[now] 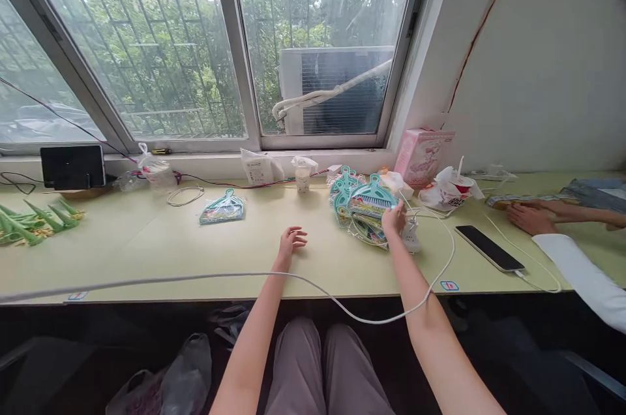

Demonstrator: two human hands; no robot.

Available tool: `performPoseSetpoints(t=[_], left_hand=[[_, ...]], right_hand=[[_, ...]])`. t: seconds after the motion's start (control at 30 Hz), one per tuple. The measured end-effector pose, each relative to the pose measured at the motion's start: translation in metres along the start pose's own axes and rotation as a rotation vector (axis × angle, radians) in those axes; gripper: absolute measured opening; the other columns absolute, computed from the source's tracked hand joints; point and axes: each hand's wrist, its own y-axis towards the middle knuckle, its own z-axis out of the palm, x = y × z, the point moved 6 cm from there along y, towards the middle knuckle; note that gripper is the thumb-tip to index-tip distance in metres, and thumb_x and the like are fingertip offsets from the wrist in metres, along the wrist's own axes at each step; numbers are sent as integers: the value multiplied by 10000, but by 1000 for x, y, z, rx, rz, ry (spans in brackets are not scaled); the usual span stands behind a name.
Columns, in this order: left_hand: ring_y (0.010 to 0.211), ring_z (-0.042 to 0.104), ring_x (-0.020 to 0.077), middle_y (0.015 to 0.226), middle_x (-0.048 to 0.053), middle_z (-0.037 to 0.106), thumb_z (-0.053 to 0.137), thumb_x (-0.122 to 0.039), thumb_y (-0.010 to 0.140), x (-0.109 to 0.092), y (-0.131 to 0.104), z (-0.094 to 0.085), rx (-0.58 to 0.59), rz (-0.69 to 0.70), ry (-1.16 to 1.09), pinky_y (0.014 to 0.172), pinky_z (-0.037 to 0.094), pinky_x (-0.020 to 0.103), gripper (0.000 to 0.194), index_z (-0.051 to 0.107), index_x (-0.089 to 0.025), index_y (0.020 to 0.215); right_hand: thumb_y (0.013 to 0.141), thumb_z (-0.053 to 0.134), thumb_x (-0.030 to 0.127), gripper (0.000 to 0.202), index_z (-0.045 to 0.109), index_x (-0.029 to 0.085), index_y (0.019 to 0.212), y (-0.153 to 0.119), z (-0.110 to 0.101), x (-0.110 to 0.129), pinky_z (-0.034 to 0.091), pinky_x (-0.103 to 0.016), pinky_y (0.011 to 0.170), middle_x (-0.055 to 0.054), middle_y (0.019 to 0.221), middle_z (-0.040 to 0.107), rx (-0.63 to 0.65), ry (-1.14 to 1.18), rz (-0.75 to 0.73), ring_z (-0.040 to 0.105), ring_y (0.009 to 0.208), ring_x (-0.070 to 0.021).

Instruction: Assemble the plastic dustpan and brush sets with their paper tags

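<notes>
On the right half of the table lies a pile of small teal dustpan and brush sets in clear plastic packing. My right hand is at the pile's right edge, its fingers closed on the top dustpan and brush set. My left hand rests over the bare tabletop left of the pile, fingers apart and holding nothing. Another packed dustpan and brush set lies flat by itself further left.
A white cable runs across in front of my arms. A phone is plugged in at right, near a co-worker's hands. Along the windowsill stand a cup, a pink box and a tablet.
</notes>
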Motion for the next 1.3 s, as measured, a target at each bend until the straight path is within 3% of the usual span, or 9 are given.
performPoseSetpoints(t=[0.27, 0.33, 0.47, 0.57, 0.73, 0.87, 1.0, 1.1, 1.3], left_hand=[[621, 646, 157, 854, 91, 675, 605, -372, 708, 7, 9, -5, -15, 3, -9, 592, 519, 296, 366, 562, -133, 982], [619, 643, 157, 876, 94, 672, 578, -349, 734, 10, 9, -3, -20, 5, 28, 594, 524, 303, 330, 557, -139, 988], [830, 663, 205, 1017, 123, 649, 491, -248, 795, 0, 7, -16, -223, 140, 258, 720, 551, 359, 211, 570, -169, 974], [1176, 552, 271, 1181, 155, 600, 431, -149, 804, -29, 10, -48, -440, 327, 683, 1012, 448, 470, 281, 604, -183, 1022], [1490, 110, 306, 1563, 192, 274, 384, -134, 804, -76, 31, -146, -575, 236, 1294, 1192, 114, 568, 621, 400, -70, 1422], [1428, 278, 367, 1536, 194, 336, 319, -263, 889, -71, 37, -214, -449, -108, 1454, 1139, 116, 664, 563, 446, -82, 1408], [1370, 372, 351, 1453, 161, 473, 319, -260, 898, -66, 30, -221, -344, 50, 1675, 1126, 0, 688, 500, 532, -158, 1339], [1456, 235, 310, 1517, 160, 386, 332, -277, 897, -75, 29, -221, -389, 148, 1693, 1161, -17, 622, 555, 436, -160, 1429], [1460, 184, 391, 1553, 182, 308, 313, -344, 922, -72, 53, -213, -325, -87, 1512, 1098, 94, 715, 581, 386, -143, 1463]], right_hand=[[900, 338, 154, 446, 495, 172, 1317, -58, -19, 72, 240, -588, 1090, -185, 1428, 414, -232, -74, -462, 288, 1395, -310], [928, 324, 161, 417, 512, 193, 1298, -103, -13, 90, 221, -554, 1115, -158, 1383, 479, -103, -12, -652, 343, 1373, -277], [924, 375, 106, 381, 606, 265, 1182, -221, 31, 106, 350, -414, 1040, -68, 1241, 620, 503, 108, -1138, 513, 1218, -217], [922, 419, 85, 315, 660, 239, 1054, -259, 57, 97, 420, -387, 949, -61, 1147, 662, 710, 141, -1160, 561, 1121, -219], [859, 444, -5, 325, 684, 201, 933, -237, 72, 87, 466, -405, 913, -73, 1054, 672, 645, 135, -976, 572, 1056, -233], [827, 436, -41, 362, 692, 207, 887, -229, 74, 85, 489, -410, 890, -67, 1027, 674, 619, 154, -920, 585, 1027, -236], [795, 434, -64, 395, 697, 222, 863, -231, 76, 83, 498, -415, 882, -61, 1011, 680, 625, 173, -894, 599, 1017, -234], [786, 428, -56, 391, 698, 222, 836, -232, 77, 82, 496, -430, 882, -62, 1001, 684, 658, 174, -892, 603, 1015, -239], [810, 404, -3, 373, 695, 231, 813, -221, 73, 81, 488, -443, 884, -67, 968, 687, 626, 211, -836, 601, 987, -249]])
